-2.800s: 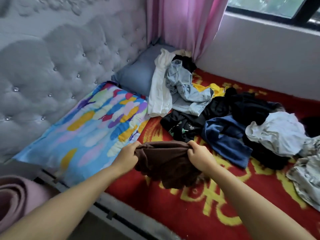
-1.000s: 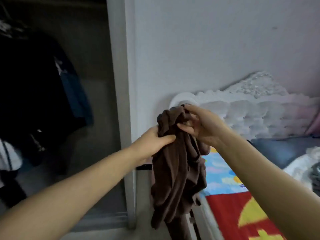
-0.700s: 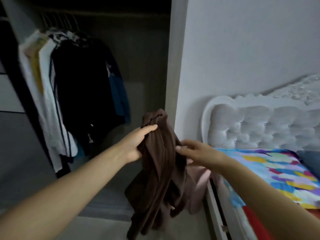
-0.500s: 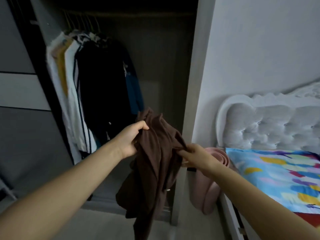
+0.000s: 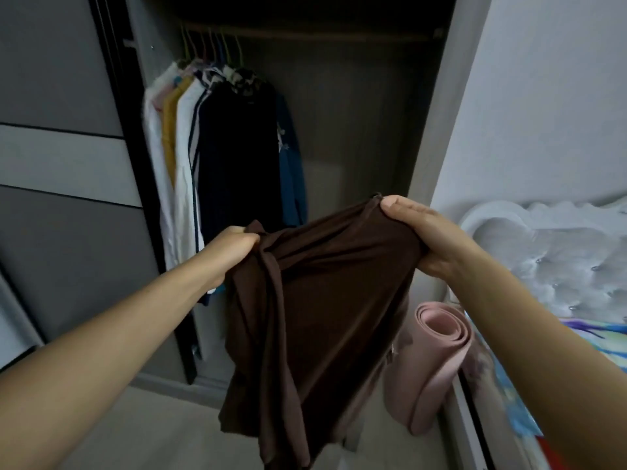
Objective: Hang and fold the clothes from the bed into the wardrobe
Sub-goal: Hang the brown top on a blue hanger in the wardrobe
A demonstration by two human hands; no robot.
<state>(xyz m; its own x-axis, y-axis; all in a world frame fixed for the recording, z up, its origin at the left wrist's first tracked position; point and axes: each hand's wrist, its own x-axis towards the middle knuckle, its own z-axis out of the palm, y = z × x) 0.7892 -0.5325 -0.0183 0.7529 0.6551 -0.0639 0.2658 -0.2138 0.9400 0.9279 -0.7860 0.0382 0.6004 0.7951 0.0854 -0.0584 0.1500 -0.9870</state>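
Left hand (image 5: pixel 234 245) grips brown garment (image 5: pixel 315 300) at one top corner, right hand (image 5: pixel 417 232) grips other; cloth stretched between, hanging below. Open wardrobe (image 5: pixel 356 130) beyond hands.

dim room, pale wall (image 5: pixel 543 96) right of frame. grey sliding door (image 5: pixel 61 164) at left; tufted white headboard (image 5: pixel 559 259) lower right. rolled pink mat (image 5: pixel 437 361) stands on light floor (image 5: pixel 135 435).

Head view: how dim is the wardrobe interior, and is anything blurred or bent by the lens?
Head view: wardrobe interior dark, rail barely visible; dark hanging clothes lose detail; brown garment and both hands, left hand, right hand, lit and fairly sharp; wide-angle lens bows the sliding door edges; headboard slightly soft.
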